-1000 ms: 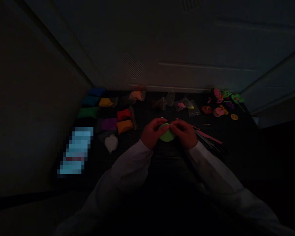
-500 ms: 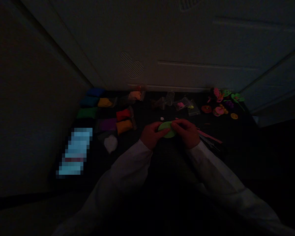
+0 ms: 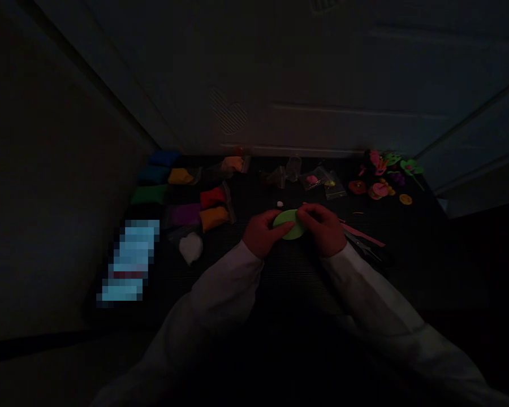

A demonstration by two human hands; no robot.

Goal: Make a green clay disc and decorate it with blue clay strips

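One green disc [image 3: 288,217], face-up

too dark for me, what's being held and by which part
A flat green piece, held by its edges: left hand at its left side, thumb over its face; right hand at its upper right.

The disc [image 3: 285,216] is partly covered by the left hand [image 3: 262,233] and right hand [image 3: 326,230]; the screen [image 3: 131,257] is blurred; both sleeves [image 3: 224,282] are cut off below.

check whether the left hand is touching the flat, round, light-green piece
Touching: the head view shows the left hand with its thumb lying over the flat, round, light-green piece.
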